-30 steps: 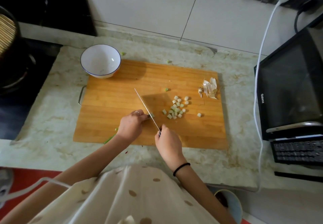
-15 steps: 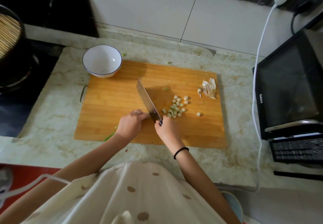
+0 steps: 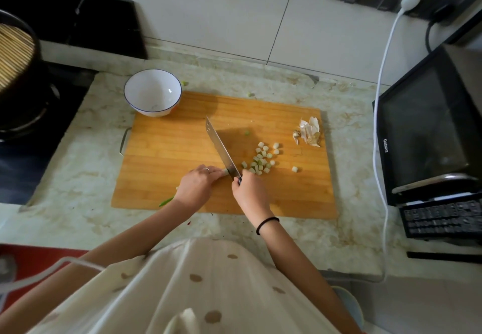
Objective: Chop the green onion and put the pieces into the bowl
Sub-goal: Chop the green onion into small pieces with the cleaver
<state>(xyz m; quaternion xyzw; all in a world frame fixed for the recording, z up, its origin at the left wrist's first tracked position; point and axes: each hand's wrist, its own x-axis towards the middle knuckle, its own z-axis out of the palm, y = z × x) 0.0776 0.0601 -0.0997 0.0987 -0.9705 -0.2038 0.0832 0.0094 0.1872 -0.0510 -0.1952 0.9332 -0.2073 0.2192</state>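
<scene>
Wooden board [image 3: 169,156] bears the onion [image 3: 224,172], clamped in the grip of the left hand [image 3: 195,187]. The right hand [image 3: 250,190] has its grip round the knife [image 3: 221,148], beside cut pieces [image 3: 260,161]. The bowl [image 3: 156,112] sits at the board's far-left corner.

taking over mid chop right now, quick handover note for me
Left hand holds the green onion down on the cutting board. Right hand grips the knife, blade at the onion's cut end.
Done: a pile of chopped pieces lies right of the blade.
Left: chop the rest, then move all pieces into the empty bowl at the board's far left corner.
</scene>
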